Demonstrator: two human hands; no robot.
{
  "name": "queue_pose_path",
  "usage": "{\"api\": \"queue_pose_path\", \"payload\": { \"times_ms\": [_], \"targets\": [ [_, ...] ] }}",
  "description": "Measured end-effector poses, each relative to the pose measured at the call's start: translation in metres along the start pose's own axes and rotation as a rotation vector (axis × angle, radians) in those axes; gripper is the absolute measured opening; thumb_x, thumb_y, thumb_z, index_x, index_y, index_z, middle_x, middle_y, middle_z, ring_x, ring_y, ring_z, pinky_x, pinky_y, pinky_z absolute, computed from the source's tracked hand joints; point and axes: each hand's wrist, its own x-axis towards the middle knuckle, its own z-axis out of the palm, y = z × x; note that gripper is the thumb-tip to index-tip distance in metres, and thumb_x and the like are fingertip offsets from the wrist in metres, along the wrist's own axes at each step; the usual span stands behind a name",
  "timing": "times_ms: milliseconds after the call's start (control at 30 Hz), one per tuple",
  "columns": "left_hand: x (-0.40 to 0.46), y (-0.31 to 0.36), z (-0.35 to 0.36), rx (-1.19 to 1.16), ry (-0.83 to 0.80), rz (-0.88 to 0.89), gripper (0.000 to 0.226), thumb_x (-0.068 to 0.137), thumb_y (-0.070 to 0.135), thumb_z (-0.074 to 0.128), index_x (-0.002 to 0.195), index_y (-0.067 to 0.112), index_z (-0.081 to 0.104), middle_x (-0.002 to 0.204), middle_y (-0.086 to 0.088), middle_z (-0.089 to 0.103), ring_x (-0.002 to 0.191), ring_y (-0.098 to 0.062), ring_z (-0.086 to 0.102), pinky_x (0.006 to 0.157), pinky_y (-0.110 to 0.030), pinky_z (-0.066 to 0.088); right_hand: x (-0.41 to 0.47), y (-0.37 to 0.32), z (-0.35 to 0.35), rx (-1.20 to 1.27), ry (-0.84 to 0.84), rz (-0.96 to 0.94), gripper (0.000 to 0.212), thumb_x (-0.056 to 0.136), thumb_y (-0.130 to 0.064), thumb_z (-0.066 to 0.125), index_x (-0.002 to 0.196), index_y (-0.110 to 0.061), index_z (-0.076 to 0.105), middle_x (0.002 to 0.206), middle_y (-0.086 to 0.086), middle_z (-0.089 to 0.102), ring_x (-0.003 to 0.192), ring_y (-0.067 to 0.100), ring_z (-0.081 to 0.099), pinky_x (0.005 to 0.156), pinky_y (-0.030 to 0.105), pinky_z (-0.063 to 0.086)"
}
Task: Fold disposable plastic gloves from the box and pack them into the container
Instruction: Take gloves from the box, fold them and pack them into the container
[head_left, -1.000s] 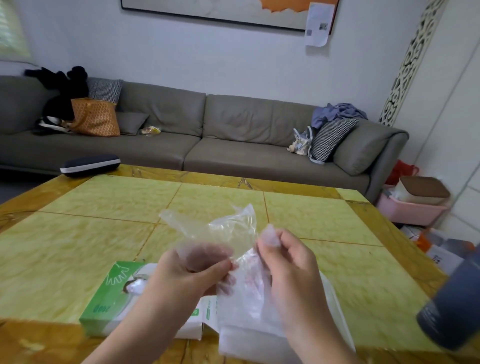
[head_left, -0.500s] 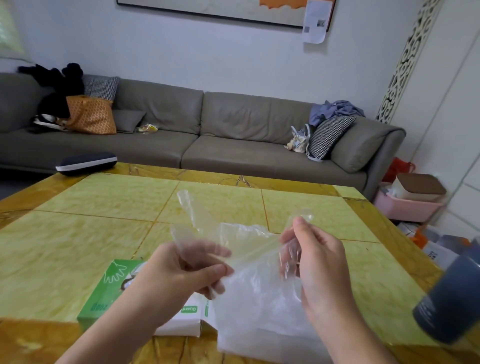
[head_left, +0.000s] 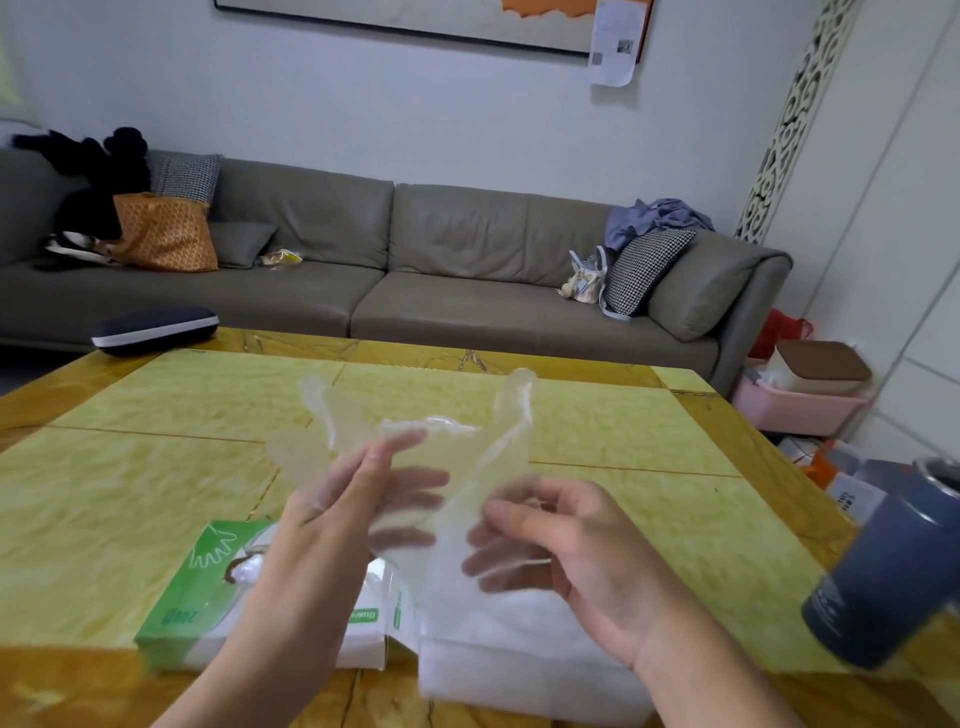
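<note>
Both hands hold one clear glove (head_left: 436, 457) in the air above the counter (head_left: 156, 483), over the green box (head_left: 218, 587) and the white container (head_left: 519, 670). The left hand (head_left: 337, 525) supports it with flat fingers, and the right hand (head_left: 566, 540) grips it loosely. The thin film may slip or cling and fold crooked.

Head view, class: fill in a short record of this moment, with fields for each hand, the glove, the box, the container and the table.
left hand: fingers spread behind the glove
right hand: loose grip on the glove's edge
glove: clear, held up and spread open, unfolded
box: green and white, on the table
container: translucent white, beside the box
table: yellow-green top
</note>
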Motion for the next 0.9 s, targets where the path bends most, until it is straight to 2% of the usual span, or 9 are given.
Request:
{"api": "queue_pose_path", "payload": {
  "times_ms": [67,200,333,467,533,600,667,733,900],
  "targets": [
    [0.000,0.004,0.002,-0.060,-0.002,0.015,0.039,0.109,0.029,0.037,0.120,0.024,0.074,0.111,-0.009,0.077,0.104,-0.027,0.073,0.087,-0.049,0.054,0.000,-0.004,-0.004,0.083,0.146,-0.075,0.002,0.095,-0.001,0.068,0.095,0.000,0.069,0.084,0.022,0.072,0.071,0.036,0.073,0.061,0.039,0.060],
    [0.002,0.012,0.003,-0.192,-0.021,0.007,0.038,0.107,0.024,0.041,0.119,0.011,0.075,0.113,-0.018,0.075,0.106,-0.033,0.072,0.085,-0.048,0.053,0.002,-0.009,-0.027,0.188,0.334,-0.139,0.009,0.095,0.002,0.067,0.094,-0.006,0.071,0.074,0.012,0.065,0.056,0.023,0.065,0.057,0.035,0.052],
    [0.001,0.013,0.002,-0.151,-0.053,0.011,0.036,0.103,0.022,0.046,0.115,0.009,0.077,0.112,-0.020,0.075,0.106,-0.035,0.072,0.087,-0.048,0.053,-0.003,-0.014,-0.051,0.139,0.373,-0.103,0.010,0.094,0.001,0.067,0.092,-0.007,0.073,0.071,0.009,0.064,0.060,0.020,0.059,0.052,0.031,0.050],
    [0.008,0.021,-0.009,-0.145,0.062,0.069,0.029,0.098,0.020,0.053,0.111,0.006,0.075,0.110,-0.013,0.076,0.109,-0.033,0.070,0.097,-0.046,0.050,-0.013,-0.015,-0.072,-0.167,0.308,0.000,0.011,0.098,0.001,0.065,0.089,-0.005,0.066,0.063,0.010,0.054,0.050,0.019,0.047,0.043,0.027,0.042],
    [0.007,0.029,-0.013,0.014,0.171,0.202,0.023,0.101,0.014,0.054,0.106,0.017,0.076,0.102,-0.004,0.076,0.108,-0.029,0.068,0.094,-0.041,0.051,-0.013,-0.009,-0.076,-0.384,0.300,0.044,0.012,0.098,0.000,0.065,0.086,-0.003,0.065,0.061,0.011,0.054,0.045,0.019,0.046,0.043,0.026,0.043],
    [-0.003,0.039,0.002,0.295,0.155,0.397,0.022,0.100,0.015,0.059,0.099,0.029,0.075,0.096,0.006,0.074,0.095,-0.017,0.068,0.083,-0.025,0.052,-0.014,-0.002,-0.077,-0.582,0.295,0.071,0.016,0.096,-0.003,0.063,0.080,-0.001,0.061,0.057,0.011,0.056,0.043,0.019,0.050,0.043,0.027,0.045],
    [-0.015,0.043,0.029,0.644,-0.011,0.606,0.019,0.094,0.018,0.063,0.098,0.034,0.073,0.094,0.014,0.069,0.090,-0.005,0.063,0.076,-0.013,0.049,-0.015,0.001,-0.076,-0.773,0.259,0.071,0.021,0.095,-0.010,0.061,0.080,0.004,0.057,0.054,0.010,0.058,0.041,0.018,0.053,0.047,0.026,0.047],
    [-0.018,0.028,0.053,0.969,-0.232,0.709,0.020,0.096,0.022,0.060,0.106,0.035,0.072,0.103,0.022,0.061,0.100,0.000,0.057,0.081,-0.014,0.046,-0.015,0.003,-0.073,-0.874,0.243,0.050,0.024,0.095,-0.015,0.062,0.081,0.004,0.057,0.053,0.004,0.055,0.039,0.014,0.050,0.043,0.025,0.043],
    [-0.002,-0.027,0.065,1.319,-0.447,0.311,0.029,0.104,0.031,0.050,0.131,0.039,0.058,0.122,0.019,0.051,0.118,-0.007,0.052,0.094,-0.028,0.049,-0.013,0.009,-0.070,-0.966,0.270,0.061,0.019,0.098,-0.030,0.065,0.084,-0.018,0.070,0.072,-0.004,0.070,0.047,0.003,0.054,0.046,0.020,0.040]
  ]
}}
